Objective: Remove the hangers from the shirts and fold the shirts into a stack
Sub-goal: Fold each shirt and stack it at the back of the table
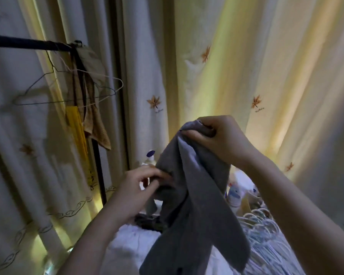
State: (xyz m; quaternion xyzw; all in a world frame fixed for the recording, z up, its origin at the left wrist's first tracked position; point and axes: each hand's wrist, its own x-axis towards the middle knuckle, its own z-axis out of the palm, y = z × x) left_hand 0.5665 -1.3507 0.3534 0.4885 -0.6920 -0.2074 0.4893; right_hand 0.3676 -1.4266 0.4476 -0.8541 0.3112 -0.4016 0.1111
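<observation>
Grey shirt (189, 175) held up in the air before the curtain (246, 56), with no hanger visible in it, hanging down in one long twisted fall over the white sheet (127, 245). Gripped at the top edge by the right hand (216, 135), fingers curled round a bunch of the fabric. Pinched lower down, at the left fold, by the left hand (139, 187), between thumb and fingertips.

Most likely the step between unhanging and folding: searching for a seam or a shoulder to straighten the garment. Next move calls for drawing both hands apart to open the cloth flat, then laying it on the sheet, clear of the pile of white hangers (266, 231) just beside it.

Further out: dark garment (147, 221) lying below the shirt, bottle (150, 155) and soft toy (238, 187) behind it, empty wire hangers (68, 90) on the dark rail (28, 43) at the left.
</observation>
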